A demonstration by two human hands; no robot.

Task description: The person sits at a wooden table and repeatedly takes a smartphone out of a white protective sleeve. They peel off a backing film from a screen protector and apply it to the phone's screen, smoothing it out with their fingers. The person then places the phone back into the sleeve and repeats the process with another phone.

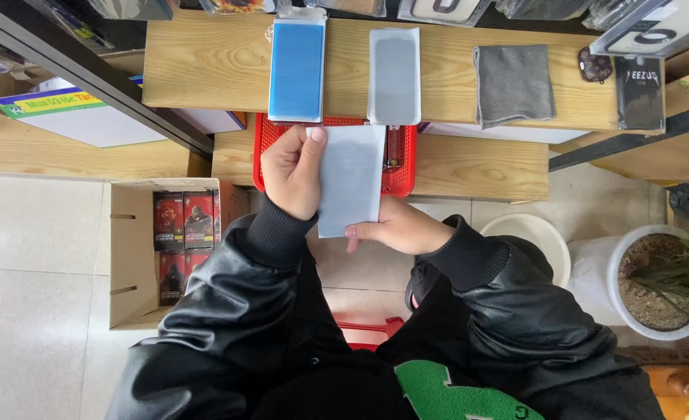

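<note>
A pale grey-blue rectangular sheet (pixel 351 180) is held between both my hands over a red basket (pixel 400 173). My left hand (pixel 294 171) grips its upper left edge, thumb near the top corner. My right hand (pixel 395 228) pinches the sheet's lower right corner. On the wooden shelf (pixel 204 62) just beyond lie a blue rectangular sheet in a clear sleeve (pixel 297 70) and a grey sheet in a white-edged sleeve (pixel 394 76), side by side.
A grey cloth (pixel 513 84) and a dark packet (pixel 639 92) lie further right on the shelf. A cardboard box of red and black cartons (pixel 166 249) stands on the floor at left. A white bucket (pixel 535 237) and a potted plant (pixel 663 284) are at right.
</note>
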